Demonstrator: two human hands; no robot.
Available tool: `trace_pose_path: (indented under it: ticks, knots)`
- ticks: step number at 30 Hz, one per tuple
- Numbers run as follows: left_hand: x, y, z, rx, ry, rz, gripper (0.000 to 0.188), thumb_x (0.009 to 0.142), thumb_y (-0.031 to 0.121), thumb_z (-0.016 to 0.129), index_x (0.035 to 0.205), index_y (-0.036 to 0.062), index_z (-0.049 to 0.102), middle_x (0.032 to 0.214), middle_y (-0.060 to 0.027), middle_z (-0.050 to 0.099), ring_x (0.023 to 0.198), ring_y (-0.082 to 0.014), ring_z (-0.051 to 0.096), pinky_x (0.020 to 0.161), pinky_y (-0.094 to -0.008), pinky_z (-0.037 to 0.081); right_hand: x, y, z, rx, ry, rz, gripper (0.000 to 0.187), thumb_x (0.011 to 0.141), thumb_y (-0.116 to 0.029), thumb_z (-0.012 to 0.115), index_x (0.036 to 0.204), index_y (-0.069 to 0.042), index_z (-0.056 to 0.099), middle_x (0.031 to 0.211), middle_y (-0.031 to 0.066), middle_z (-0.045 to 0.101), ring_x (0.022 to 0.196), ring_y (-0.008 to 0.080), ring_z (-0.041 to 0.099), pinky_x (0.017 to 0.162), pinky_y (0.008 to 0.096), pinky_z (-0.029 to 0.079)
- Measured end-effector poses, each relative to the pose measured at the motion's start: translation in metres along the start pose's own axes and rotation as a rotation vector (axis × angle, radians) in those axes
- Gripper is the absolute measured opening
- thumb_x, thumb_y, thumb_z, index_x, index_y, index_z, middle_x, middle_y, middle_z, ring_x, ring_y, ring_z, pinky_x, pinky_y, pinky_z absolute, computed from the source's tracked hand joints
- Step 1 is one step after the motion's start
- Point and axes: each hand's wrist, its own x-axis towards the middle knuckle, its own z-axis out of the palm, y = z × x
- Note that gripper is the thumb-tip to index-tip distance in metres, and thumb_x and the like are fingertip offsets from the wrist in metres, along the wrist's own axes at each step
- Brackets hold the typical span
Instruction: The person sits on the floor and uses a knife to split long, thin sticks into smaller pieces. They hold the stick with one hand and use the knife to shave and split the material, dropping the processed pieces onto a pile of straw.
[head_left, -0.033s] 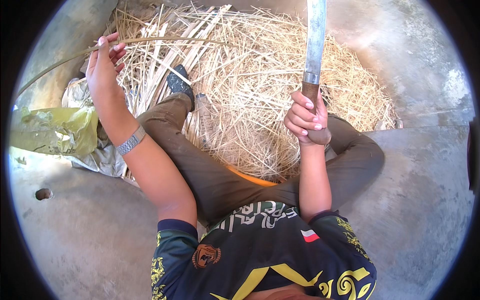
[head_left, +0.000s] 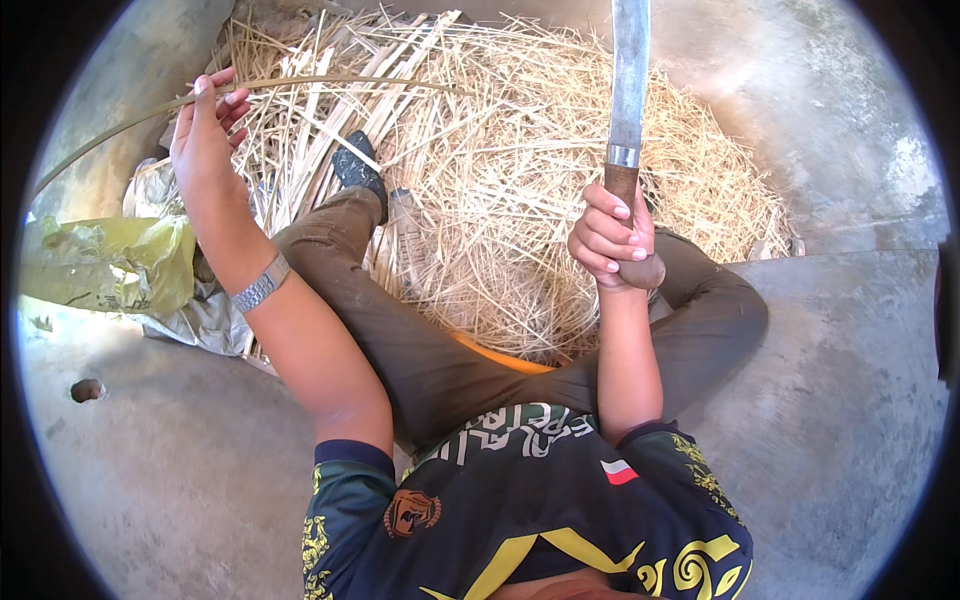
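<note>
One concrete floor [head_left: 830,400] is spreading widest, leaving bare room along its right edge. One heap of pale shavings [head_left: 510,190] is covering its far middle. One yellow-green plastic sheet [head_left: 110,262] is lying by the left edge. One knife [head_left: 627,110] is pointing away, the right hand [head_left: 608,235] gripping its handle. One thin strip [head_left: 330,78] is arching above the heap's far-left corner, the left hand [head_left: 205,130] holding it.

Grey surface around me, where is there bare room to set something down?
Beyond your right knee, and between the round hole and your left sleeve, the grey surface shows bare. Crowded: the straw between knife and strip, and the yellowish bag at left.
</note>
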Motion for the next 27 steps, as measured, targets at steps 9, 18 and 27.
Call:
trace_pose_path:
  ticks: [9, 18, 27]
  knots:
    - [-0.002, 0.003, 0.004, 0.03, -0.023, 0.004, 0.038, 0.102, 0.044, 0.056, 0.114, 0.0116, 0.073, 0.095, -0.002, 0.072, 0.088, -0.0086, 0.062, 0.076, -0.0263, 0.044, -0.003, -0.001, -0.015, 0.244, 0.023, -0.026, 0.038, 0.11, -0.042, 0.038, 0.092, -0.011, 0.048, 0.062, -0.0085, 0.052, 0.046, 0.0019, 0.057, 0.052, 0.0276, 0.046]
    - [-0.005, 0.004, 0.008, 0.045, -0.034, -0.007, 0.04, 0.103, 0.044, 0.056, 0.115, 0.0111, 0.073, 0.095, -0.003, 0.071, 0.088, -0.0091, 0.061, 0.077, -0.0267, 0.044, -0.001, -0.001, -0.007, 0.124, -0.045, 0.035, 0.041, 0.11, -0.046, 0.037, 0.091, -0.011, 0.047, 0.063, -0.009, 0.051, 0.046, 0.0019, 0.056, 0.052, 0.0261, 0.048]
    - [-0.006, 0.006, 0.008, 0.052, -0.052, 0.0, 0.04, 0.103, 0.045, 0.055, 0.115, 0.012, 0.073, 0.095, -0.0024, 0.07, 0.088, -0.0087, 0.061, 0.076, -0.0257, 0.044, 0.003, 0.006, 0.01, 0.029, -0.165, 0.111, 0.048, 0.109, -0.051, 0.035, 0.086, -0.011, 0.047, 0.059, -0.0088, 0.052, 0.044, 0.0015, 0.057, 0.049, 0.0227, 0.049]
